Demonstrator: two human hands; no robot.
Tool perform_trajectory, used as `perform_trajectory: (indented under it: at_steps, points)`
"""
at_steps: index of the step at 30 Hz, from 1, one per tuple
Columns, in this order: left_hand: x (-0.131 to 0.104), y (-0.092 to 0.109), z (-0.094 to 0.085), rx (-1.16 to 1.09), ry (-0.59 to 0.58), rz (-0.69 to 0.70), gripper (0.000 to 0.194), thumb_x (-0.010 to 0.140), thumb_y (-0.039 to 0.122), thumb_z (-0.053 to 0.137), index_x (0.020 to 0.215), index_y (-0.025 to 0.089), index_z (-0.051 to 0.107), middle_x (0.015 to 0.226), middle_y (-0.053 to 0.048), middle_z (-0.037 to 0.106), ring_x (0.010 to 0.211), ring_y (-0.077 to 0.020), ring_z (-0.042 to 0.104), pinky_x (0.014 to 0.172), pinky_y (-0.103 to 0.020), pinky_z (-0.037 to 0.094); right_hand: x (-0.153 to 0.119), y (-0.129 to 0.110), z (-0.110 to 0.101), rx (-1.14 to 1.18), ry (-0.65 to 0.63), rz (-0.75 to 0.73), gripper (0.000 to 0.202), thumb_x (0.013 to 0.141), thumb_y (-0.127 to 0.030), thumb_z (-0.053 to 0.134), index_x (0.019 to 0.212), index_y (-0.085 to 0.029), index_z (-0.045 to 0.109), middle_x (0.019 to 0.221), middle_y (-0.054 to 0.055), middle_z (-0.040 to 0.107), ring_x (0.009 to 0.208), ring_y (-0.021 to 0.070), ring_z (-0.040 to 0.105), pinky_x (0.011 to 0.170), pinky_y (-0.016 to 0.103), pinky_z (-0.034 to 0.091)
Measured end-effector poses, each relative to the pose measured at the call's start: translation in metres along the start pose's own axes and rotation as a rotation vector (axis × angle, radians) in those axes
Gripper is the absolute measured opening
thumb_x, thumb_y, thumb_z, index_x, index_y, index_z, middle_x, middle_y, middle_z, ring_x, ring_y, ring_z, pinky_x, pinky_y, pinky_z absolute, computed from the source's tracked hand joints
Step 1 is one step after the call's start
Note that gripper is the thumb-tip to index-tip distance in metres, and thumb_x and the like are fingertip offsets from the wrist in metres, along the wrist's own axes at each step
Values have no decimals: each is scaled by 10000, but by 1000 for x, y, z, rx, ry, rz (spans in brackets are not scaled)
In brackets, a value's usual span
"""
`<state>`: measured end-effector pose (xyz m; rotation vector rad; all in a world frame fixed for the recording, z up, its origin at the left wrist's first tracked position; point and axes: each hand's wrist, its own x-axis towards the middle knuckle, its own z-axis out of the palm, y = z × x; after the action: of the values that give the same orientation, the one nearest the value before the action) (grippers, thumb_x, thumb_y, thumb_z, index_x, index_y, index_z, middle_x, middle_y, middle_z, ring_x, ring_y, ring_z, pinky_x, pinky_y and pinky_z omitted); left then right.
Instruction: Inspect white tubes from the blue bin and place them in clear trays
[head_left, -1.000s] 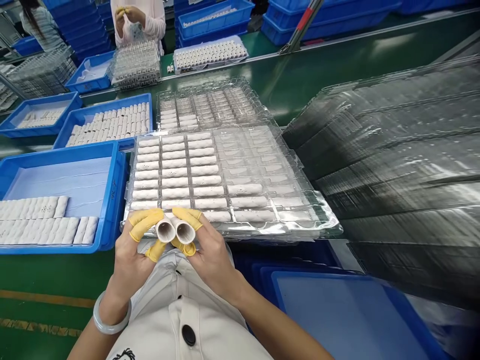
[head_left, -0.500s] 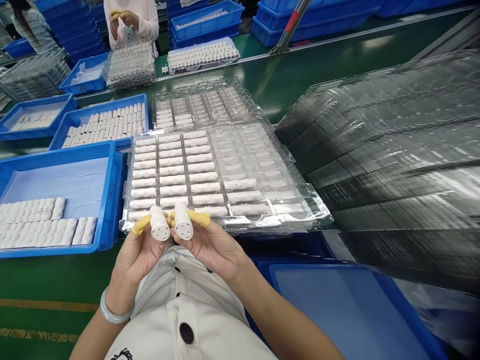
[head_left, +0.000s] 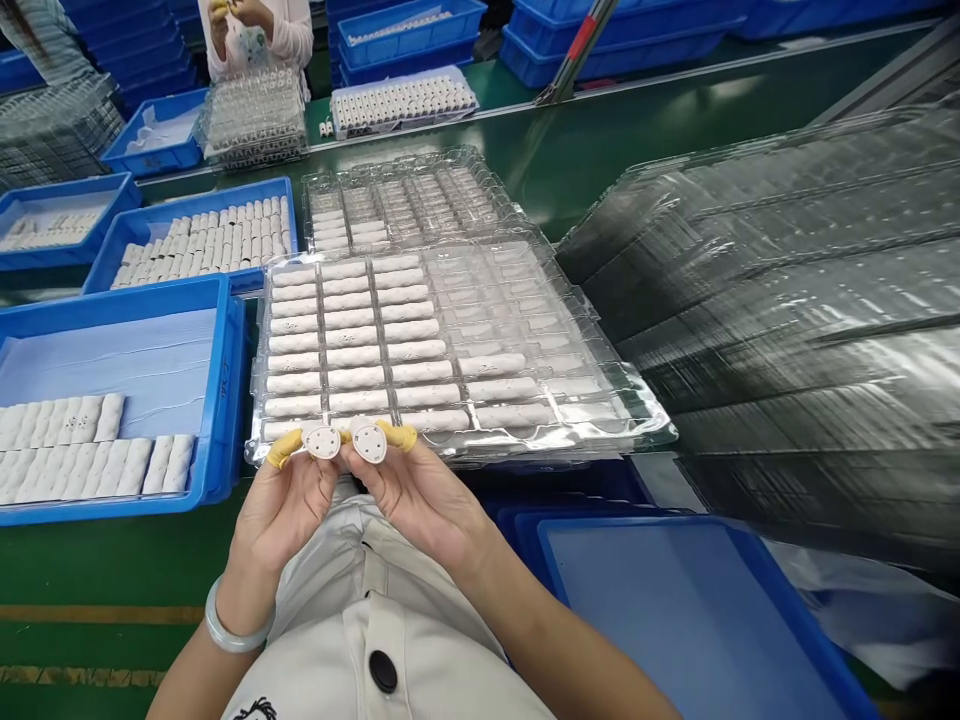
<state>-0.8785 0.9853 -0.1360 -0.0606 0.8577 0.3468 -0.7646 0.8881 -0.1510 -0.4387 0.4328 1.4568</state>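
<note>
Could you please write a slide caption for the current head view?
Two hands, left and right, each hold a white cylinder, holed ends up, before a clear compartmented tray.

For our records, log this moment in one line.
left hand: holding white tube; right hand: holding second tube; both: end-on to camera; clear tray: part-filled

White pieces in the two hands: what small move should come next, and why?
Perhaps the left hand and right hand should tilt the left piece and right piece slightly: their holed ends face the viewer, leaving their long sides mostly out of sight.
</note>
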Motion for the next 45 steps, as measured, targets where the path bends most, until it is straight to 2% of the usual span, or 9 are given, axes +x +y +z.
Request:
perform_trajectory:
  at_steps: [5, 15, 23, 27, 33, 36, 39, 42, 45]
  points:
    - [2, 4, 0, 22, -4, -16, 452, 1051, 272, 229, 1281, 42, 543, 819, -116, 734, 681, -125, 719, 617, -142, 571, 3, 3, -1, 9, -46, 0, 103, 887, -124, 622, 941, -39, 646, 939, 99, 718, 834, 149, 726, 786, 190, 615]
    - [2, 8, 3, 15, -2, 21, 469, 1053, 266, 196, 1223, 42, 571, 777, -113, 724, 679, -123, 721, 624, -139, 571, 7, 2, 10, 17, -12, 19, 134, 932, -128, 555, 970, -26, 633, 915, 105, 717, 799, 148, 726, 747, 185, 618]
    - [5, 8, 1, 96, -68, 30, 417, 1034, 204, 256, 1252, 58, 580, 850, -120, 729, 714, -102, 713, 685, -132, 570, 7, -3, 3, 30, -84, 35, 157, 910, -145, 601, 1009, -24, 614, 960, 113, 705, 840, 147, 724, 762, 177, 612]
    - [6, 4, 9, 51, -9, 33, 430, 1039, 227, 246, 1132, 51, 627, 827, -118, 729, 693, -112, 712, 647, -141, 575, 6, -5, 3, 28, -105, 13, 160, 902, -157, 614, 995, -27, 619, 941, 110, 700, 832, 142, 717, 749, 174, 608]
    - [8, 1, 17, 102, 30, 84, 430, 1025, 219, 286, 895, 72, 669, 828, -108, 724, 672, -120, 697, 616, -165, 577, 2, -8, 7, 11, -7, -13, 184, 961, -155, 472, 935, -64, 629, 871, 82, 693, 718, 117, 688, 663, 178, 587]
    - [11, 1, 16, 214, -25, 150, 383, 992, 191, 340, 887, 78, 690, 850, -111, 723, 693, -163, 695, 633, -252, 597, 1, -9, 4, -84, -49, -71, 232, 959, -191, 453, 953, -79, 656, 832, 72, 691, 675, 119, 663, 614, 195, 564]
    - [13, 0, 14, 344, -114, 188, 343, 963, 193, 399, 942, 68, 718, 877, -131, 722, 733, -189, 692, 694, -303, 599, 0, -9, 0, -163, -109, -161, 226, 915, -192, 485, 982, -90, 675, 812, 75, 690, 714, 132, 658, 662, 223, 560]
    - [13, -2, 15, 445, -188, 207, 355, 956, 237, 432, 959, 43, 730, 898, -158, 714, 794, -213, 685, 743, -325, 590, -1, -11, -3, -238, -144, -243, 201, 864, -213, 559, 1002, -117, 669, 799, 59, 686, 739, 139, 659, 690, 240, 556]
    - [11, -5, 16, 459, -259, 221, 361, 973, 254, 437, 925, 54, 734, 936, -147, 705, 825, -195, 668, 773, -308, 576, -3, -14, -4, -295, -160, -276, 231, 840, -240, 606, 1050, -152, 645, 851, 51, 696, 758, 148, 665, 695, 256, 552]
